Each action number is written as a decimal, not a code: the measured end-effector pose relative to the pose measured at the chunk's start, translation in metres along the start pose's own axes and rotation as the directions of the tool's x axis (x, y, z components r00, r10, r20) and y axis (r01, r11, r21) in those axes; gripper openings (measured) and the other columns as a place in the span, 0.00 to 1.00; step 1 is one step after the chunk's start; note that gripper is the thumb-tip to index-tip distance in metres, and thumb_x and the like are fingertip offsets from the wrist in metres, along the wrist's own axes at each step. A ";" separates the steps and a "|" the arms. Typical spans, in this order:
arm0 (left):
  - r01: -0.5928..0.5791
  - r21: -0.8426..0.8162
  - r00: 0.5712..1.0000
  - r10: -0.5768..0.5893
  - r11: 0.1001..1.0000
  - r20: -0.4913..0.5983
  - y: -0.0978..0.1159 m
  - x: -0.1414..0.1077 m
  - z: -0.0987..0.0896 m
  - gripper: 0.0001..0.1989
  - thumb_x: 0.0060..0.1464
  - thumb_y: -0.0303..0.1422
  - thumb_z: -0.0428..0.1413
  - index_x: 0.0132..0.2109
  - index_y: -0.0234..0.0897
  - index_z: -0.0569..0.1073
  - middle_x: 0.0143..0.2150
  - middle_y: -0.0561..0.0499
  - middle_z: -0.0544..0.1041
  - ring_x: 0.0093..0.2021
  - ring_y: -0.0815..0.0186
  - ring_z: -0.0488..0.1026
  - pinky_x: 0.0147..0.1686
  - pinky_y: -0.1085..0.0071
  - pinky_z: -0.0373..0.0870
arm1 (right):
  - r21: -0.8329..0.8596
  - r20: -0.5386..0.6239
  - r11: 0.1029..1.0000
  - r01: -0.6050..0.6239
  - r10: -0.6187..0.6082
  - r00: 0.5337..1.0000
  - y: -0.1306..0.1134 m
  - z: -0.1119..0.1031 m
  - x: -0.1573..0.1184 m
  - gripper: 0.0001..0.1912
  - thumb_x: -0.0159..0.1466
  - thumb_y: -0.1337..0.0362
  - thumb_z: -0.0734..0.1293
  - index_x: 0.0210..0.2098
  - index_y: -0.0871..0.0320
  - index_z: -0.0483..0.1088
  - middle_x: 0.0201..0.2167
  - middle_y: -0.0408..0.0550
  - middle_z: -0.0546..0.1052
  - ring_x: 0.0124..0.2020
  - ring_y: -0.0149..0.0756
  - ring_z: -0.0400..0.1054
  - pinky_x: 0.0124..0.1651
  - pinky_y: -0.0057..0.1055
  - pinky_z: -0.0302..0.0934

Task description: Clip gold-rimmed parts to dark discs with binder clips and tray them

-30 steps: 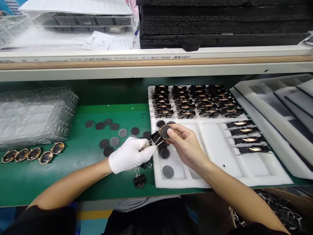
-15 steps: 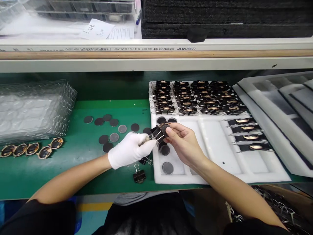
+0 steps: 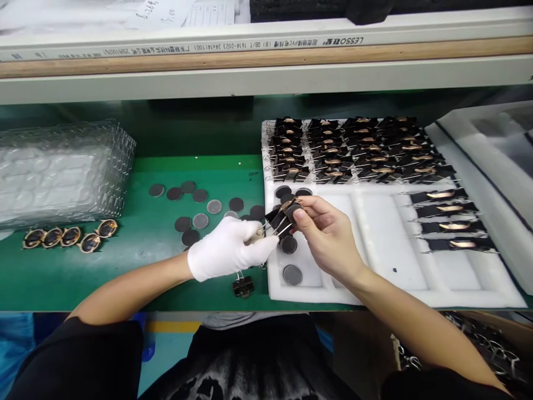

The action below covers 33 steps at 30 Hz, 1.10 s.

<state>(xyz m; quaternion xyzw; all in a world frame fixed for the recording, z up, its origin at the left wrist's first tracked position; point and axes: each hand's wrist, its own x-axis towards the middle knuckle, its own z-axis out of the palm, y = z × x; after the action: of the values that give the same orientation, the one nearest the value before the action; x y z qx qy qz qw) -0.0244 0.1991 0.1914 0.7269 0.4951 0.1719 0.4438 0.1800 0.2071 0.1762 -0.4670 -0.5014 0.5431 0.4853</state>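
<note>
My left hand [image 3: 233,247], in a white glove, is closed on the wire handles of a black binder clip [image 3: 275,218]. Bare, my right hand [image 3: 328,233] pinches a black round disc [image 3: 293,210] and a gold-rimmed round piece at the clip's jaws. The fingers partly cover how these pieces sit together. Below the gloved hand another binder clip [image 3: 242,286] lies on the green table. Under and beside my right hand, several dark discs [image 3: 292,274] rest in the left compartment of the white foam tray [image 3: 353,222].
Clipped pieces [image 3: 328,150] stand in rows across the tray's back, with several [image 3: 452,226] down its right side. Loose discs [image 3: 200,221] are spread over the green table. Round gold-framed tinted lenses [image 3: 70,236] lie left, before stacked clear trays [image 3: 62,172]. A shelf edge [image 3: 233,83] crosses overhead.
The camera view has tilted downward and shifted slightly. Both hands stay together over the tray's left edge, still holding the clip and the round pieces.
</note>
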 end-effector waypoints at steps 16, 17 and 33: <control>-0.139 0.779 0.976 -0.051 0.611 0.214 -0.023 -0.028 -0.043 0.26 0.59 0.54 0.57 0.23 0.37 0.69 0.16 0.55 0.60 0.17 0.68 0.57 0.25 0.70 0.49 | 0.433 -0.034 0.842 -0.321 0.371 0.928 -0.004 -0.009 0.014 0.12 0.57 0.52 0.79 0.34 0.51 0.79 0.36 0.44 0.80 0.33 0.35 0.74 0.33 0.32 0.74; -0.161 0.801 0.977 -0.022 0.576 0.213 -0.025 -0.032 -0.039 0.24 0.61 0.48 0.56 0.23 0.37 0.68 0.15 0.54 0.60 0.16 0.68 0.57 0.25 0.70 0.48 | 0.436 0.000 0.830 -0.347 0.386 0.923 -0.005 -0.009 0.014 0.12 0.57 0.53 0.79 0.35 0.51 0.79 0.37 0.44 0.80 0.34 0.35 0.74 0.34 0.32 0.74; -0.195 0.261 0.955 0.244 0.945 -0.171 -0.002 -0.003 -0.031 0.25 0.69 0.40 0.47 0.22 0.37 0.59 0.19 0.57 0.59 0.22 0.72 0.56 0.28 0.71 0.55 | 0.049 0.513 0.999 -0.021 -0.007 0.858 -0.006 -0.003 -0.006 0.10 0.62 0.53 0.75 0.38 0.50 0.84 0.36 0.54 0.81 0.38 0.42 0.77 0.42 0.38 0.74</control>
<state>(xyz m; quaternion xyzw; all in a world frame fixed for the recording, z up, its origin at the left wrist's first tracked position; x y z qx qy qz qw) -0.0480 0.2111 0.2076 0.8050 0.4703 0.2315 0.2777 0.1837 0.2019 0.1816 -0.2944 -0.5963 0.6626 0.3444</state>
